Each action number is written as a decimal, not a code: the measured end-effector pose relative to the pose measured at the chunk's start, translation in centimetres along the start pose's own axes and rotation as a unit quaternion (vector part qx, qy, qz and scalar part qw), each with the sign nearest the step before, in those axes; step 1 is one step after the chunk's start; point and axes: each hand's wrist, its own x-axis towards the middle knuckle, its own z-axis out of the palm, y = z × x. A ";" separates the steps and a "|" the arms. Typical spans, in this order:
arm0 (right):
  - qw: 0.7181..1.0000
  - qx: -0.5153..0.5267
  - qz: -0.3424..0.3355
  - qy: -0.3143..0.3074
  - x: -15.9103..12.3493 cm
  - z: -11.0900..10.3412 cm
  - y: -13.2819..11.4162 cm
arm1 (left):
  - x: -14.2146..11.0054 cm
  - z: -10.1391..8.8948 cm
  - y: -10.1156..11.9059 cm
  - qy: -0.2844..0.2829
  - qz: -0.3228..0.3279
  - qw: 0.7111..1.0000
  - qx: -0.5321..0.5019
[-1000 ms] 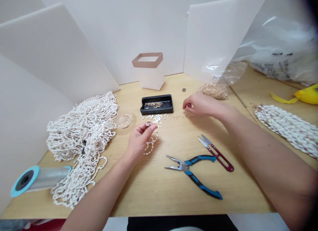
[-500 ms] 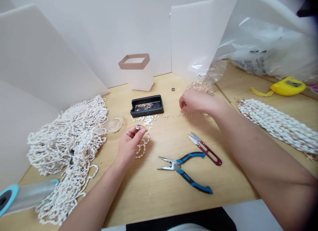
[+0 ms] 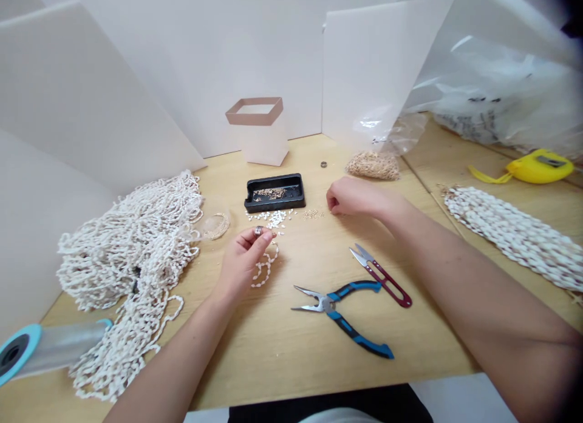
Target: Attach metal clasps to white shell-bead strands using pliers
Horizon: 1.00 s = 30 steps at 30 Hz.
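Observation:
My left hand (image 3: 243, 259) is closed in a pinch, holding one end of a short strand of white shell beads (image 3: 264, 271) that trails onto the wooden table (image 3: 291, 344). A ring shows on one finger. My right hand (image 3: 353, 197) is curled with its fingertips pinched together on the table, beside a small scatter of tiny golden pieces (image 3: 313, 214). What it pinches is too small to see. Loose white beads (image 3: 271, 216) lie in front of a black tray (image 3: 274, 192) holding more golden pieces.
A big heap of white bead strands (image 3: 132, 253) fills the left. Blue-handled pliers (image 3: 341, 311) and red thread snips (image 3: 380, 274) lie near the front. Also here: a white box (image 3: 259, 131), a tan bundle (image 3: 373, 165), more bead strands (image 3: 510, 235), a yellow tape measure (image 3: 537, 167), a film roll (image 3: 40, 350).
My right hand drew back from the tan bundle toward the golden pieces and closed into a pinch. The left hand stayed in place with its strand. The view shifted slightly.

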 end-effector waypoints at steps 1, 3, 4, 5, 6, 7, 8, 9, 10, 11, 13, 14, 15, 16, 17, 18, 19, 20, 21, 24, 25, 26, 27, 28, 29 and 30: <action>1.000 -0.001 -0.001 -0.002 0.0 0.0 0.0 | 0.0 0.0 0.1 0.002 -0.004 1.000 0.003; 1.000 -0.002 -0.001 -0.007 -0.1 -0.2 0.0 | -0.1 0.1 0.2 0.002 -0.006 1.000 0.007; 1.000 -0.002 0.001 -0.010 -0.1 -0.4 0.1 | -0.1 0.1 0.2 0.001 -0.003 1.000 0.005; 1.000 -0.002 0.005 -0.012 -0.2 -0.5 0.2 | -0.1 0.1 0.2 -0.001 0.001 1.000 0.004; 1.000 -0.002 0.008 -0.014 -0.2 -0.6 0.3 | -0.2 0.1 0.2 -0.002 0.004 1.000 0.003; 1.000 -0.002 0.011 -0.015 -0.2 -0.7 0.5 | -0.2 0.1 0.2 -0.003 0.004 1.000 0.003; 1.000 -0.002 0.012 -0.016 -0.2 -0.7 0.5 | -0.2 0.1 0.2 -0.002 0.002 1.000 0.005; 1.000 0.000 0.010 -0.018 -0.2 -0.7 0.6 | -0.2 0.1 0.2 -0.003 0.001 1.000 0.006; 1.000 0.001 0.007 -0.021 -0.1 -0.7 0.6 | -0.1 0.1 0.1 -0.003 0.000 1.000 0.006; 1.000 0.003 0.003 -0.026 -0.1 -0.7 0.6 | -0.1 0.1 0.1 -0.004 0.000 1.000 0.006; 0.999 0.002 -0.003 -0.036 -0.1 -0.6 0.4 | -0.1 0.1 0.0 -0.009 0.003 1.000 0.000; 0.999 -0.001 -0.004 -0.040 -0.1 -0.5 0.3 | -0.1 0.1 0.0 -0.011 0.005 1.000 -0.003; 0.999 -0.006 -0.003 -0.042 -0.2 -0.5 0.1 | 0.0 0.1 0.0 -0.014 0.006 1.000 -0.005; 0.999 -0.011 -0.001 -0.041 -0.2 -0.4 -0.1 | 0.0 0.1 -0.1 -0.015 0.007 1.000 -0.007; 0.999 -0.018 0.002 -0.039 -0.3 -0.3 -0.2 | 0.0 0.1 -0.1 -0.016 0.007 1.000 -0.007; 0.999 -0.023 0.005 -0.035 -0.3 -0.3 -0.4 | 0.0 0.0 -0.1 -0.016 0.008 1.000 -0.007; 0.999 -0.029 0.008 -0.031 -0.3 -0.2 -0.6 | 0.1 0.0 -0.2 -0.017 0.009 1.000 -0.006; 0.999 -0.035 0.012 -0.027 -0.3 -0.1 -0.7 | 0.1 0.0 -0.2 -0.018 0.010 1.000 -0.006; 0.999 -0.040 0.016 -0.024 -0.3 0.0 -0.8 | 0.1 0.0 -0.2 -0.018 0.012 1.000 -0.006; 0.998 -0.055 0.023 -0.018 -0.2 0.4 -0.9 | 0.0 0.0 -0.1 -0.014 0.012 1.000 -0.004; 0.998 -0.059 0.023 -0.016 -0.1 0.6 -0.9 | 0.0 0.0 -0.1 -0.013 0.011 1.000 -0.002; 0.998 -0.064 0.022 -0.014 -0.1 0.7 -0.9 | 0.0 0.0 0.0 -0.013 0.011 1.000 -0.001; 0.997 -0.067 0.019 -0.011 -0.2 0.8 -1.0 | -0.1 0.1 0.0 -0.013 0.011 1.000 0.000; 0.997 -0.070 0.016 -0.009 -0.2 0.8 -1.0 | -0.1 0.1 0.0 -0.013 0.010 1.000 0.003; 0.997 -0.071 0.014 -0.007 -0.3 0.9 -1.0 | -0.1 0.1 0.0 -0.014 0.010 1.000 0.005; 0.997 -0.070 0.012 -0.006 -0.3 0.9 -1.0 | -0.1 0.1 0.1 -0.015 0.008 1.000 0.007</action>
